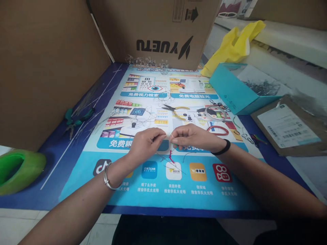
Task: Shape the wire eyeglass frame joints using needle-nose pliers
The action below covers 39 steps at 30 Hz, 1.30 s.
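Note:
My left hand (pixel 146 144) is closed in a pinch, thumb against forefinger, over the printed sheet (pixel 153 200); whatever lies between its fingertips is too small to make out. Close beside it, my right hand (pixel 190 137) pinches a thin pale wire (pixel 171 135) that curves up from the fingertips. A narrow gap separates the two hands. Below them lie a short pink-red piece (pixel 170 156) and several loose dark wires (pixel 176 167). Just beyond the hands, yellow-handled pliers (pixel 182 108) rest with their dark jaws pointing left.
Thin wires (pixel 143 114) are scattered on the sheet. Teal-handled pliers (pixel 83 117) and green tape (pixel 22 170) are at left. Red (pixel 217 126) and clear rings (pixel 216 113) lie right, near a blue box (pixel 237 92) of wire pieces. Cardboard (pixel 158 20) stands behind.

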Available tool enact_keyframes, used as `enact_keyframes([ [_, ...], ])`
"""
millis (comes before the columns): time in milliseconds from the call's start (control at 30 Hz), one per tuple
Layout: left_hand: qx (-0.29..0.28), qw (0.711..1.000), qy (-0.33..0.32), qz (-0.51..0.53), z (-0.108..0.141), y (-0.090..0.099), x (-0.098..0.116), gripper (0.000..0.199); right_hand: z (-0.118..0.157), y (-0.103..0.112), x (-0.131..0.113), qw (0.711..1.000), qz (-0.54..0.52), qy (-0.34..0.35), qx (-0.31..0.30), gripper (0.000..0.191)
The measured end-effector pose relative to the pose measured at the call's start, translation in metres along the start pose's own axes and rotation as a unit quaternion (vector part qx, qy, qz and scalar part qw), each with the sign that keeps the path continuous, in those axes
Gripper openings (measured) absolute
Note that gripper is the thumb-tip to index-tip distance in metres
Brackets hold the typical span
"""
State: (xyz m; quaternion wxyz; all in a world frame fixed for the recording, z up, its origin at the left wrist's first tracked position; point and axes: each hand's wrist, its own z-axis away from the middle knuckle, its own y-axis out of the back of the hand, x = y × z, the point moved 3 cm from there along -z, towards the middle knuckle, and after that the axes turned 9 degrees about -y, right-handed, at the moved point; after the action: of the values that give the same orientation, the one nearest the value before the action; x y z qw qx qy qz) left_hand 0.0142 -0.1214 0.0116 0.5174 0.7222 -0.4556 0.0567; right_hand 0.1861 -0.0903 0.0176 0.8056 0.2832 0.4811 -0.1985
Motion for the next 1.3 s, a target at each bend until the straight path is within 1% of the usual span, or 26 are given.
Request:
enact_keyframes([
  [100, -0.026, 0.999, 0.038, 0.017, 0.001, 0.000, -0.004, 0.012, -0.001, -0.001, 0.001, 0.999, 0.007, 0.003, 0.035, 0.023],
  [167, -0.054, 0.995, 0.068, 0.057, 0.002, -0.001, -0.007, 0.013, -0.002, 0.000, 0.002, 0.998, 0.012, 0.010, 0.064, 0.021],
  [233, -0.068, 0.987, 0.100, 0.107, 0.002, -0.001, -0.008, 0.013, -0.003, 0.001, 0.003, 0.996, 0.006, 0.010, 0.088, 0.020],
  [333, -0.052, 0.968, 0.158, 0.190, 0.002, -0.002, -0.009, 0.012, -0.007, 0.001, 0.003, 0.993, -0.021, 0.010, 0.113, 0.021],
  [467, -0.011, 0.926, 0.234, 0.297, 0.000, -0.004, -0.011, 0.012, -0.014, -0.005, 0.000, 0.987, -0.063, 0.025, 0.143, 0.022],
  [600, 0.014, 0.897, 0.258, 0.358, -0.001, -0.006, -0.013, 0.015, -0.021, -0.012, 0.000, 0.981, -0.123, 0.038, 0.144, 0.026],
  [767, -0.005, 0.877, 0.257, 0.407, 0.000, -0.004, -0.016, 0.023, -0.025, -0.015, 0.007, 0.973, -0.188, 0.031, 0.128, 0.026],
  [833, -0.014, 0.877, 0.248, 0.411, -0.001, -0.002, -0.016, 0.026, -0.026, -0.016, 0.011, 0.973, -0.196, 0.024, 0.117, 0.026],
  [900, -0.017, 0.884, 0.238, 0.401, -0.001, 0.000, -0.017, 0.027, -0.026, -0.016, 0.013, 0.974, -0.198, 0.021, 0.107, 0.026],
  [1033, -0.018, 0.904, 0.230, 0.361, -0.002, 0.001, -0.019, 0.022, -0.026, -0.018, 0.014, 0.975, -0.201, 0.021, 0.088, 0.027],
  [1167, 0.017, 0.913, 0.231, 0.335, -0.002, 0.003, -0.020, 0.019, -0.025, -0.020, 0.014, 0.979, -0.195, 0.014, 0.053, 0.028],
  [1300, 0.046, 0.921, 0.224, 0.317, 0.000, 0.005, -0.020, 0.017, -0.024, -0.021, 0.014, 0.986, -0.166, 0.005, 0.028, 0.029],
])
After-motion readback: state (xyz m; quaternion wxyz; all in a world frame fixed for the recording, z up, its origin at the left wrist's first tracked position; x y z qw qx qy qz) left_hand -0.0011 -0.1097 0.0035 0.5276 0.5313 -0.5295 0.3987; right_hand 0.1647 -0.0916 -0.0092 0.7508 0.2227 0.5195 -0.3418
